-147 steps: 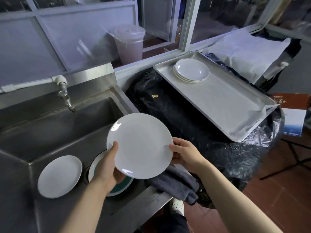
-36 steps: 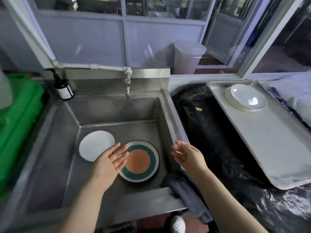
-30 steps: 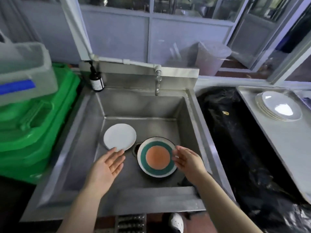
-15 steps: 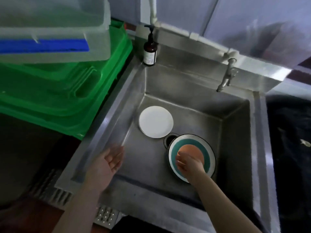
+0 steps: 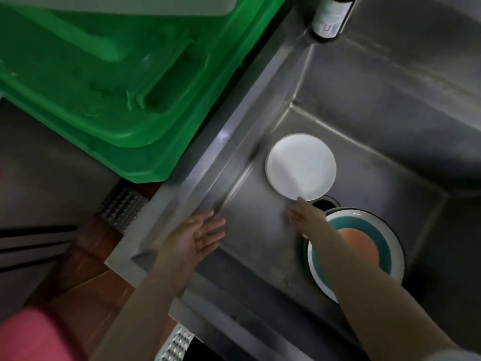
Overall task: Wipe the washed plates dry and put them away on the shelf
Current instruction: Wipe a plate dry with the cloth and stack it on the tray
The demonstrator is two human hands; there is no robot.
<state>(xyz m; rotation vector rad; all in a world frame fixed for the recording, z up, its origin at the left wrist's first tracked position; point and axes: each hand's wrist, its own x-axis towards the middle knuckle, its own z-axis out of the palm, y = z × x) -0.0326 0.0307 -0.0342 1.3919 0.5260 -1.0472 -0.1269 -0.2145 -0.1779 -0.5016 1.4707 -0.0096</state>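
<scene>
In the steel sink (image 5: 260, 142) we see two plates flat on the basin floor: a plain white plate (image 5: 300, 166) toward the far-left part, and a teal-ringed plate (image 5: 364, 246) w/ an orange centre nearer the right wall, partly covered by our right forearm. Drain hole (image 5: 325, 203) sits between them, just beside both rims. Right hand (image 5: 303, 216) reaches in w/ fingers straight, tips at the near edge of the white plate; touching or just short, we can't tell (blur). It grips nothing. Left hand (image 5: 197, 237) hangs over the sink's near-left corner, palm up-ish, fingers spread & relaxed, holding nothing. Open room: bare basin floor between the two hands, also left of the white plate up to the left wall. Sink rim runs diagonally from near-left to far; walls drop steeply, so plates sit well below the rim. Just beside the left rim stands a big green crate (image 5: 109, 82), overhanging close to the edge. A dark bottle (image 5: 329, 19) w/ a label stands on the far rim corner. Perforated metal grating (image 5: 119, 207) shows below the crate, on the floor side.
</scene>
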